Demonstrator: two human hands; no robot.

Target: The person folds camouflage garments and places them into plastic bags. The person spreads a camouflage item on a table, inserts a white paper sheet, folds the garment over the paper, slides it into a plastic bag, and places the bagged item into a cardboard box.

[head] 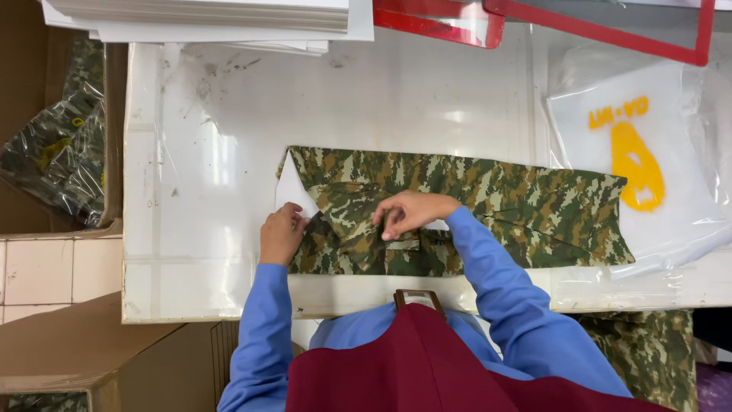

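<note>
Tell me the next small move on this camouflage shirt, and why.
Probably fold the long right side inward. The camouflage shirt stretches far right, while the left hand and right hand press its collar end, where white backing shows at the left corner.

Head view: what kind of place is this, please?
Probably a garment packing station in a factory. Both hands, left hand and right hand, fold a camouflage garment on a white table. Clear plastic bags, stacked white cardboard sheets and cardboard boxes surround it.

Both hands [282, 233] [412, 212] press a folded camouflage garment [526, 210].
</note>
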